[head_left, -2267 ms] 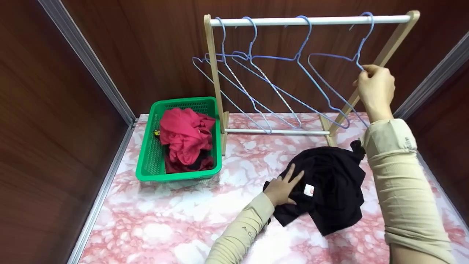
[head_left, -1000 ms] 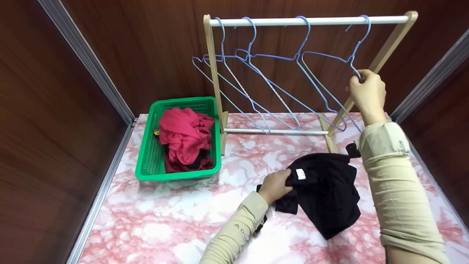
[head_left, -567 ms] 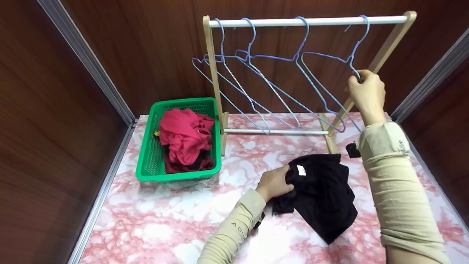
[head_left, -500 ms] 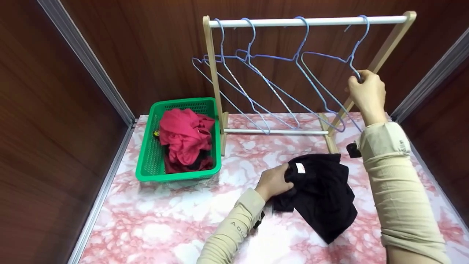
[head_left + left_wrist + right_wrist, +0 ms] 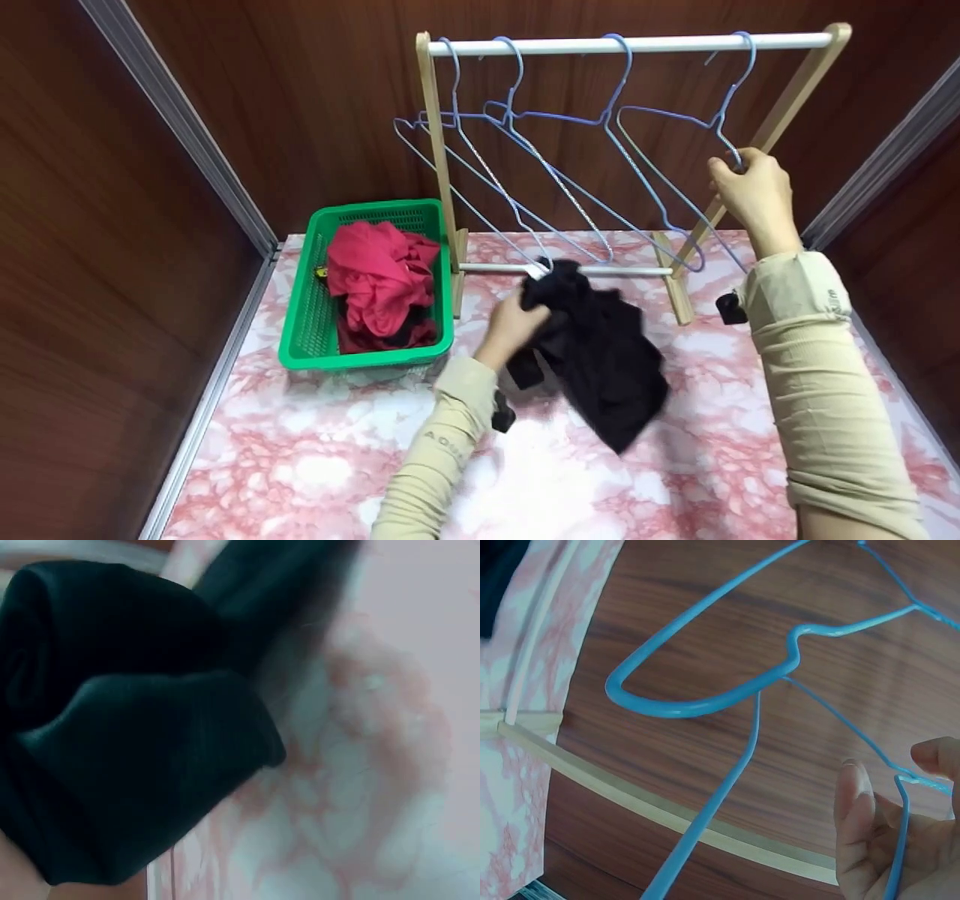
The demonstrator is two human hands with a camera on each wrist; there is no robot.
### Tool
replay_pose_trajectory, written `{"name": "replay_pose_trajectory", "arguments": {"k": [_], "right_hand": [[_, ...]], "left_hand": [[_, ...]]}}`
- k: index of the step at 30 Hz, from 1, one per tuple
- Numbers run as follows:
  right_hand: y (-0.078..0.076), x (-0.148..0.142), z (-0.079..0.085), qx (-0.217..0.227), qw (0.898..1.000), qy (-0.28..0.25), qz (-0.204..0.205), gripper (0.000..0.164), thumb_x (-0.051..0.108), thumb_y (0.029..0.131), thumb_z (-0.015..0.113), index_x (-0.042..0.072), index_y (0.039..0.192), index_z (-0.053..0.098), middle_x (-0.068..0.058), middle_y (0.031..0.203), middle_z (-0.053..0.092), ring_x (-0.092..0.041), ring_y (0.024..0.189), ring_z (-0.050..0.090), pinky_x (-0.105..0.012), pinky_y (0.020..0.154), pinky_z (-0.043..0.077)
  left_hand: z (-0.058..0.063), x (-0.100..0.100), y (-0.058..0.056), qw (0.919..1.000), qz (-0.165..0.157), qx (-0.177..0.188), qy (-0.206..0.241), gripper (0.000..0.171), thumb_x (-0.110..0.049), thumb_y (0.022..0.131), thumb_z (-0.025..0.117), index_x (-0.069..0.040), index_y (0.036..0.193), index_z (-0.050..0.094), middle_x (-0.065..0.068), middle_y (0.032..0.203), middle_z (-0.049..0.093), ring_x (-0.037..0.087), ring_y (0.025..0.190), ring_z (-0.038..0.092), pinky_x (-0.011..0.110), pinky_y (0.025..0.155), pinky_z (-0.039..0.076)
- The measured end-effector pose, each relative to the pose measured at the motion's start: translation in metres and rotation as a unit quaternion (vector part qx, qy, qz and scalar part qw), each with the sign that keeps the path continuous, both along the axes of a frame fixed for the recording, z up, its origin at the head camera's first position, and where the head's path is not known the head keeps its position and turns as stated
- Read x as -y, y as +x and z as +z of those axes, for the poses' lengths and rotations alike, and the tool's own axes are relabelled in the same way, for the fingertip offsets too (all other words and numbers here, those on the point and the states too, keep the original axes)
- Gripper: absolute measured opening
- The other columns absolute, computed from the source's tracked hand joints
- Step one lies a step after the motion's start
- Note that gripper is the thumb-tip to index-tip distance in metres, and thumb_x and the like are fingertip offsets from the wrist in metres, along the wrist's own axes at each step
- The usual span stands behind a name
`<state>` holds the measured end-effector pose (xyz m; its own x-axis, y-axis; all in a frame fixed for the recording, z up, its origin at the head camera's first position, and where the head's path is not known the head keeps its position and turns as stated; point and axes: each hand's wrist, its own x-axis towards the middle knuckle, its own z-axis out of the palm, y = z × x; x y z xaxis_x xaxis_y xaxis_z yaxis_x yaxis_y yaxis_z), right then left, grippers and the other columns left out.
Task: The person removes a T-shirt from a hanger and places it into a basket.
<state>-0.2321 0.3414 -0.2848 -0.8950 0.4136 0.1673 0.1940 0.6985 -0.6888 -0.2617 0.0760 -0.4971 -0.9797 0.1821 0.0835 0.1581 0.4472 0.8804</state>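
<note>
My left hand (image 5: 514, 330) grips a bunched black shirt (image 5: 600, 360) and holds its upper part up near the foot of the rack. The white label (image 5: 537, 270) shows at the shirt's upper end. In the left wrist view, folds of dark cloth (image 5: 150, 742) cover most of the hand. My right hand (image 5: 757, 191) holds the rightmost blue wire hanger (image 5: 724, 127) by its shoulder, just below the neck. That hanger's hook stays over the rail. In the right wrist view, the wire passes between thumb and curled fingers (image 5: 855, 802).
A white rail (image 5: 675, 43) on a wooden stand (image 5: 435, 150) carries several blue hangers; the others (image 5: 555, 116) hang left of my right hand. A green basket (image 5: 289, 322) with pink cloth (image 5: 379, 277) and dark red cloth stands on the left. Brown panels enclose the marbled surface (image 5: 322, 472).
The left hand goes from spread flat on the shirt to gripping it, then carries it left and toward the rack. The right hand stays at the hanger, its thumb slightly further from the wire.
</note>
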Motion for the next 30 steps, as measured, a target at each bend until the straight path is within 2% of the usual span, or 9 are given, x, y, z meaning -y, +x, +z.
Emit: {"name": "replay_pose_trajectory", "arguments": {"k": [2, 4, 7, 9, 15, 20, 23, 27, 30], "right_hand": [[0.0, -0.001, 0.0, 0.001, 1.0, 0.006, 0.001, 0.059, 0.041, 0.093, 0.044, -0.003, 0.131, 0.049, 0.021, 0.065, 0.06, 0.013, 0.053, 0.054, -0.014, 0.066, 0.041], [0.001, -0.002, 0.0, 0.003, 1.0, 0.004, 0.002, 0.063, 0.044, 0.093, 0.044, -0.003, 0.134, 0.047, -0.001, 0.092, 0.068, -0.002, 0.078, 0.065, -0.023, 0.082, 0.046], [0.002, -0.006, 0.0, 0.021, 0.999, -0.02, 0.028, 0.074, 0.052, 0.093, 0.04, -0.004, 0.141, 0.036, -0.026, 0.131, 0.049, -0.031, 0.118, 0.051, -0.043, 0.105, 0.036], [0.004, -0.011, 0.001, 0.045, 0.995, -0.055, 0.067, 0.082, 0.056, 0.093, 0.037, -0.005, 0.145, 0.026, -0.03, 0.141, 0.038, -0.04, 0.131, 0.036, -0.051, 0.113, 0.026], [0.008, -0.023, 0.002, 0.121, 0.973, -0.104, 0.164, 0.09, 0.061, 0.092, 0.028, -0.006, 0.148, 0.006, -0.033, 0.149, 0.018, -0.046, 0.139, 0.018, -0.059, 0.115, 0.013], [0.011, -0.035, -0.001, 0.123, 0.966, -0.137, 0.181, 0.087, 0.059, 0.094, 0.019, -0.006, 0.148, 0.0, -0.037, 0.15, 0.011, -0.049, 0.14, 0.015, -0.059, 0.115, 0.013], [0.014, -0.043, -0.004, 0.122, 0.963, -0.155, 0.183, 0.087, 0.058, 0.094, 0.014, -0.009, 0.147, -0.001, -0.039, 0.147, 0.013, -0.051, 0.14, 0.012, -0.059, 0.115, 0.012], [0.018, -0.056, -0.009, 0.129, 0.964, -0.156, 0.175, 0.088, 0.059, 0.093, 0.012, -0.01, 0.147, -0.002, -0.039, 0.143, 0.017, -0.051, 0.139, 0.014, -0.058, 0.115, 0.014], [0.023, -0.068, -0.016, 0.135, 0.966, -0.146, 0.164, 0.088, 0.06, 0.093, 0.01, -0.008, 0.147, -0.004, -0.035, 0.147, 0.022, -0.048, 0.14, 0.016, -0.057, 0.115, 0.016]], "left_hand": [[0.006, 0.011, -0.006, 0.9981, 0.024, 0.02, 0.054, 0.041, -0.019, 0.077, 0.062, 0.0, 0.113, 0.063, 0.019, 0.11, 0.068, 0.024, 0.091, 0.061, 0.037, 0.087, 0.051], [0.012, 0.022, -0.011, 0.9923, 0.046, 0.036, 0.109, 0.038, -0.017, 0.077, 0.061, 0.004, 0.108, 0.064, 0.022, 0.108, 0.067, 0.023, 0.09, 0.059, 0.035, 0.087, 0.05], [0.021, 0.036, -0.017, 0.9794, 0.073, 0.046, 0.183, 0.042, -0.014, 0.077, 0.059, 0.008, 0.114, 0.061, 0.025, 0.113, 0.065, 0.024, 0.095, 0.059, 0.033, 0.092, 0.049], [0.026, 0.045, -0.02, 0.9708, 0.086, 0.049, 0.218, 0.043, -0.012, 0.078, 0.058, 0.008, 0.117, 0.059, 0.025, 0.116, 0.064, 0.024, 0.098, 0.06, 0.032, 0.094, 0.048], [0.04, 0.071, -0.027, 0.9525, 0.129, 0.054, 0.27, 0.04, -0.01, 0.08, 0.058, 0.008, 0.116, 0.059, 0.024, 0.115, 0.063, 0.022, 0.093, 0.059, 0.031, 0.09, 0.048], [0.047, 0.099, -0.033, 0.933, 0.187, 0.021, 0.307, 0.042, -0.008, 0.078, 0.058, 0.007, 0.117, 0.059, 0.024, 0.119, 0.062, 0.024, 0.101, 0.059, 0.03, 0.094, 0.046], [0.054, 0.117, -0.037, 0.922, 0.203, 0.001, 0.33, 0.047, -0.007, 0.08, 0.057, 0.006, 0.125, 0.055, 0.022, 0.127, 0.058, 0.026, 0.114, 0.056, 0.032, 0.101, 0.042], [0.07, 0.138, -0.042, 0.9169, 0.225, -0.024, 0.329, 0.051, -0.007, 0.081, 0.057, 0.005, 0.13, 0.051, 0.021, 0.132, 0.055, 0.026, 0.119, 0.053, 0.032, 0.105, 0.04], [0.086, 0.151, -0.046, 0.9165, 0.252, -0.056, 0.306, 0.048, -0.008, 0.079, 0.058, 0.004, 0.125, 0.054, 0.021, 0.126, 0.059, 0.024, 0.112, 0.055, 0.031, 0.102, 0.041]]}}
